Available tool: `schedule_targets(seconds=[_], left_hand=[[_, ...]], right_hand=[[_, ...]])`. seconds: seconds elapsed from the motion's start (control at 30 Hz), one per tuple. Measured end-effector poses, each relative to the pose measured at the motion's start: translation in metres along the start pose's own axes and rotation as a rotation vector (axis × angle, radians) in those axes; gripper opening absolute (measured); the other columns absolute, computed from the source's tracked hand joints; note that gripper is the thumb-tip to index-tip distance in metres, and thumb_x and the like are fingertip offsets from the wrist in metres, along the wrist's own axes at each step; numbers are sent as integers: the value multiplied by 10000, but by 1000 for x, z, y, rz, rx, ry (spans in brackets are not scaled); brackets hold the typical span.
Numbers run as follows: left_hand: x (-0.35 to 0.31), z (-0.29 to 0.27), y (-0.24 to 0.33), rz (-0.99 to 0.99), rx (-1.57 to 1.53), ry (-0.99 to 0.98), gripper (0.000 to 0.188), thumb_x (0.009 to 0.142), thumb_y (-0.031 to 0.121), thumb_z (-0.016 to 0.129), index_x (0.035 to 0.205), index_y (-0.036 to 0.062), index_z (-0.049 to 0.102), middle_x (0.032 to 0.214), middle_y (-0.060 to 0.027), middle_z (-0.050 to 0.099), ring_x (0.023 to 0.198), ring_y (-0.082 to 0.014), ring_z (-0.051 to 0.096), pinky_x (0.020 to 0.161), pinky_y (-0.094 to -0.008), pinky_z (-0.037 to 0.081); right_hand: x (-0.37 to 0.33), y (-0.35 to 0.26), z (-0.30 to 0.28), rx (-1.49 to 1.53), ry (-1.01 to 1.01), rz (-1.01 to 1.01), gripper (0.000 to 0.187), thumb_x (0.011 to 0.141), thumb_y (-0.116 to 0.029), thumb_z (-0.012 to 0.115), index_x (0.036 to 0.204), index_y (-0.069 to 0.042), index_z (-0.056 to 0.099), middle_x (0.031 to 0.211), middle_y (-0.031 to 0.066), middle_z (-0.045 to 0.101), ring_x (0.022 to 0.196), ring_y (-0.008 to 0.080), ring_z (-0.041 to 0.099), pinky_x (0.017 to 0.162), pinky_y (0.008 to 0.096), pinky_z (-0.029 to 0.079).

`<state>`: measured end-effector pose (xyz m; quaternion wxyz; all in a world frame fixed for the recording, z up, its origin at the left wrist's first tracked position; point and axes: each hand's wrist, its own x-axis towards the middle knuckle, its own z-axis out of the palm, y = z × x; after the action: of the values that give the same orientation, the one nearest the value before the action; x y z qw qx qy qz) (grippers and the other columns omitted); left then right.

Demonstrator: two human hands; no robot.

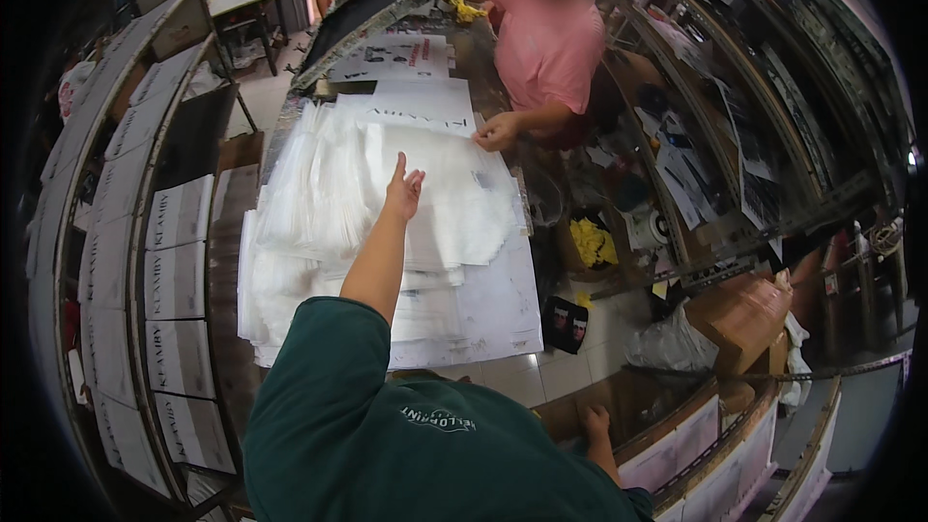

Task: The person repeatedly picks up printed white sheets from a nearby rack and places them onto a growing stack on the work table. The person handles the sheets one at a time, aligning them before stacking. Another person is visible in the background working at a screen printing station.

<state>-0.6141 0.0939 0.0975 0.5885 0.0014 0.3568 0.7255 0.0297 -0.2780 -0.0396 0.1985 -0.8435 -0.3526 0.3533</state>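
Note:
My left hand [404, 189] reaches out over a big pile of thin white translucent sheets [329, 174] on the table. One finger points away from me, the others are partly bent, and nothing shows in it. My right hand [595, 420] is low on the right, by a brown panel [561, 418] next to a rack; its fingers are partly hidden. Beyond the pile lies a white printed sheet [420, 101]. Across the table, a person in a pink shirt [548, 48] has one hand [497, 131] at that sheet's edge and the other on a tilted screen-printing frame [362, 14].
Racks with printed white sheets [177, 300] line my left. Metal shelving [764, 87] fills the right side. Yellow cloth [593, 243] sits in a box beside the table. A brown carton [739, 321] and clear plastic [672, 340] lie at right. Another rack [701, 449] stands near my right arm.

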Motion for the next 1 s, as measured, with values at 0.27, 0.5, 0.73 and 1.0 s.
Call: schedule_targets(seconds=[0.27,0.5,0.73,1.0], left_hand=[[-43,12,-41,191,249,52,253,820,132,634,989,-22,526,901,-92,573,728,-169,573,597,-221,522],[-168,27,-90,-199,211,-135,375,812,104,640,1122,-10,460,1043,-92,527,909,-175,546,749,-252,514],[-279,42,-117,-364,468,-395,266,866,182,584,1049,-7,541,921,-70,586,790,-128,566,693,-241,492],[-282,-6,-125,-661,947,-1201,437,813,204,644,1159,-19,499,999,-70,565,885,-154,548,775,-277,448]], right_hand=[[-93,-54,61,-41,-216,-132,397,807,-183,595,1144,13,518,1006,143,598,883,212,582,737,297,472],[-133,-201,105,419,-439,-111,393,844,-212,593,1199,-66,513,1014,94,582,916,169,558,754,290,457],[-172,-370,105,1086,-252,-234,283,896,-291,502,1062,-65,541,928,11,571,879,110,539,737,259,424],[-186,-320,70,1305,289,-129,140,853,-178,507,961,-102,554,865,8,594,748,112,562,654,263,444]])
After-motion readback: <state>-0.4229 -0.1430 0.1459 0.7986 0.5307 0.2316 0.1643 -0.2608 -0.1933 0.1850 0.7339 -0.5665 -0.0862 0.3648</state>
